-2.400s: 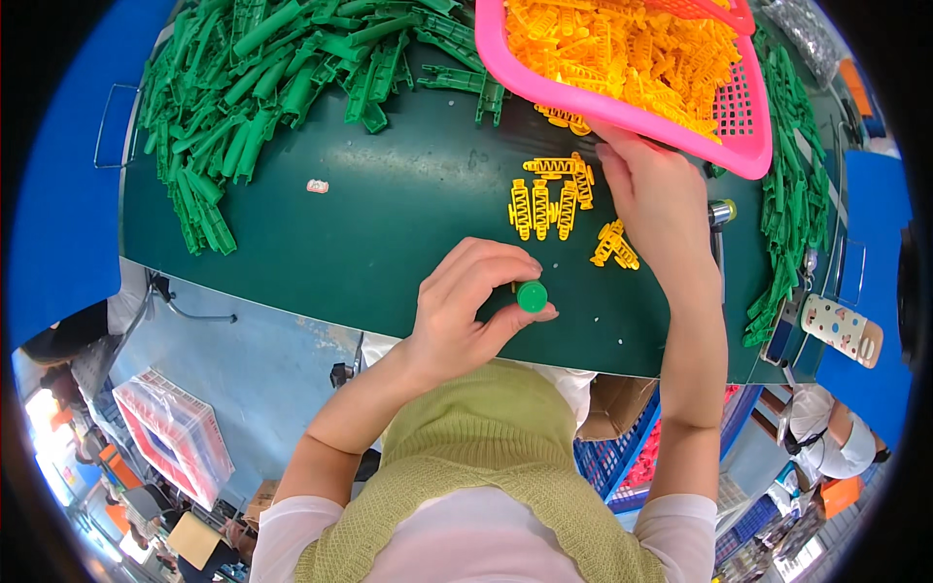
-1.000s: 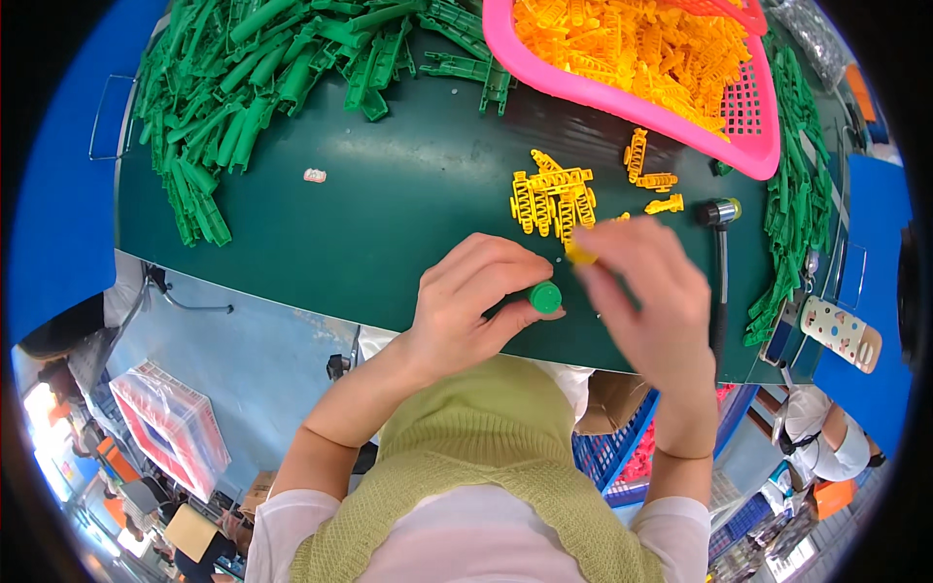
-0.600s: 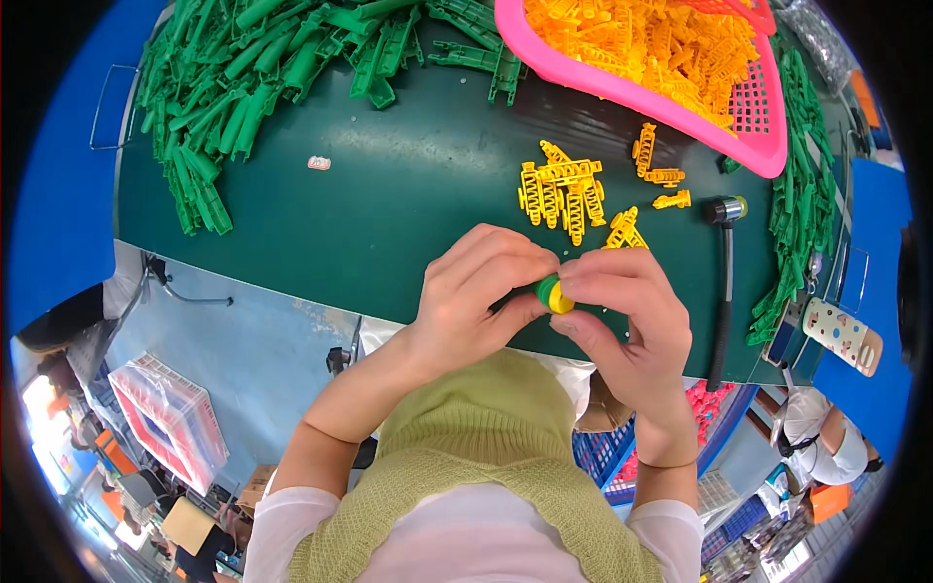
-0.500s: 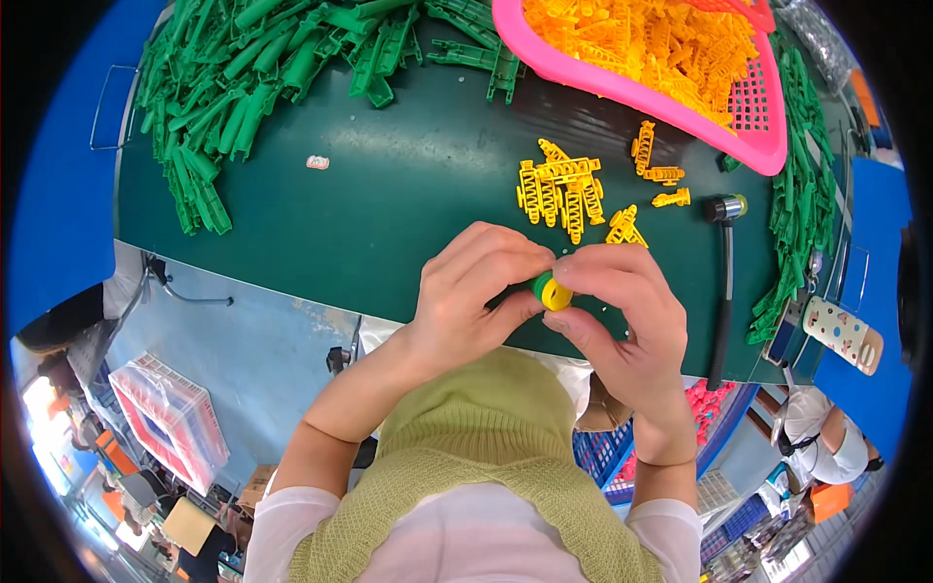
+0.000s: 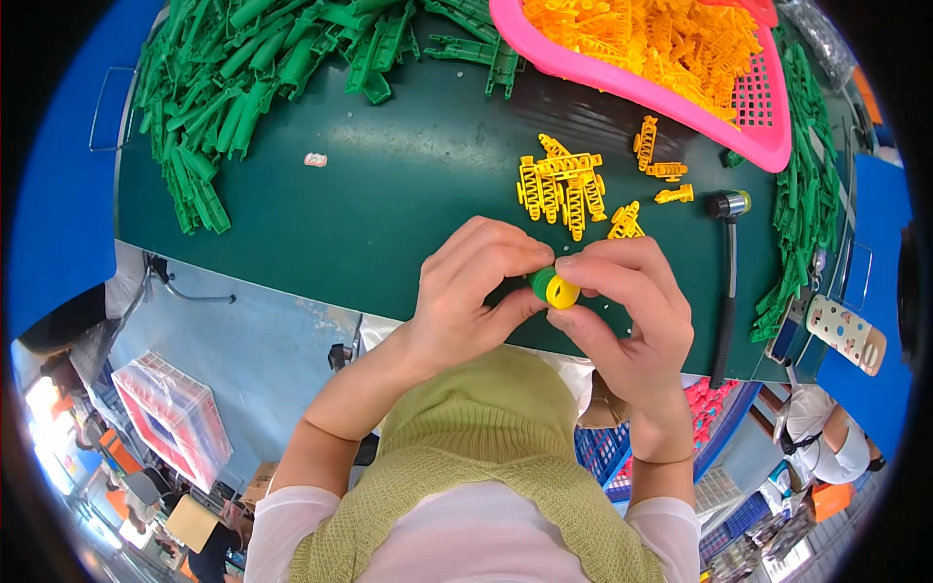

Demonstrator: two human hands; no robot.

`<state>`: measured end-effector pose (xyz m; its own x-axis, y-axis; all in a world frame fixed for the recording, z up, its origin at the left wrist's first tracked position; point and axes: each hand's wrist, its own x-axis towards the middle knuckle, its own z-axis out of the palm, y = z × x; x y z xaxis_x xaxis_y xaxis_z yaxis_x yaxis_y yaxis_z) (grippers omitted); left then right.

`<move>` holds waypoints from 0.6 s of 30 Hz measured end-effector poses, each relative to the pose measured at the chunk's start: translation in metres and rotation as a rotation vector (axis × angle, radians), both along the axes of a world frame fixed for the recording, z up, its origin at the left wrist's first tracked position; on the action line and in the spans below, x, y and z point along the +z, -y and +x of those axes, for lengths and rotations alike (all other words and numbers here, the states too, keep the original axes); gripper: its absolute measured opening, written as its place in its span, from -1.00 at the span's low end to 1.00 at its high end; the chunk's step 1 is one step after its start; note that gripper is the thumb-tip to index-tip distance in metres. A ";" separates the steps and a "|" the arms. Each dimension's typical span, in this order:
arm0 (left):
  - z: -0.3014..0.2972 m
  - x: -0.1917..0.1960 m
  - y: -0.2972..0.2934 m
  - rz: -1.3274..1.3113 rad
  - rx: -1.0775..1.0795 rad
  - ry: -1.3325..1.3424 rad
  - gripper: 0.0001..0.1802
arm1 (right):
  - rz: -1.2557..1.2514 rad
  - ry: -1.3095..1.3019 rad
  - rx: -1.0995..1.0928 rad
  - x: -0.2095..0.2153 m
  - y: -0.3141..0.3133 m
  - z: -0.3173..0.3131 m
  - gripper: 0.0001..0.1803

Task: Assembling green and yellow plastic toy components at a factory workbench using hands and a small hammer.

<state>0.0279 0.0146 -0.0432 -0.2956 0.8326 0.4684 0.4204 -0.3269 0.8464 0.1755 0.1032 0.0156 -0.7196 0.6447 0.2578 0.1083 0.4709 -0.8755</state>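
Note:
Close to the table's near edge, my two hands meet around a small plastic assembly. My left hand point(image 5: 476, 284) is closed on its green plastic piece point(image 5: 541, 282), most of which is hidden by the fingers. The thumb and fingers of my right hand point(image 5: 634, 316) pinch a round yellow plastic end piece point(image 5: 562, 292), which sits against the green piece. A hole or slot shows in the yellow face. Just beyond my hands lies a small pile of yellow ribbed plastic parts point(image 5: 573, 180), with another small group point(image 5: 625, 222) nearer my right hand.
A pink basket point(image 5: 632, 94) of yellow parts stands far right. Piles of green plastic pieces point(image 5: 243, 87) lie at the far left and along the right edge point(image 5: 805, 194). A black-handled mallet point(image 5: 727, 282) and a patterned case point(image 5: 844, 333) lie on the right.
My right hand has shifted slightly right, and the yellow end piece shows a little more of its round face. My left hand stays nearly in place.

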 end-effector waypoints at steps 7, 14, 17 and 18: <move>-0.001 0.002 0.004 -0.050 -0.022 0.036 -0.66 | -0.098 -0.017 0.011 0.003 -0.002 0.003 -0.63; 0.005 0.014 0.018 -0.095 -0.109 0.488 -0.58 | -0.384 -0.059 0.018 -0.003 0.000 0.012 -0.71; 0.003 0.015 0.018 -0.143 -0.196 0.393 -0.56 | -0.574 -0.125 0.009 -0.005 0.006 0.009 -0.78; 0.004 0.015 0.016 -0.160 -0.161 0.412 -0.55 | -0.643 -0.151 -0.004 -0.005 0.008 0.007 -0.80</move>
<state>0.0323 -0.0016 -0.0280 -0.2911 0.9354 0.2006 -0.0069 -0.2118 0.9773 0.1825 0.0955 0.0109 -0.7028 0.7067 -0.0822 -0.0366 -0.1513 -0.9878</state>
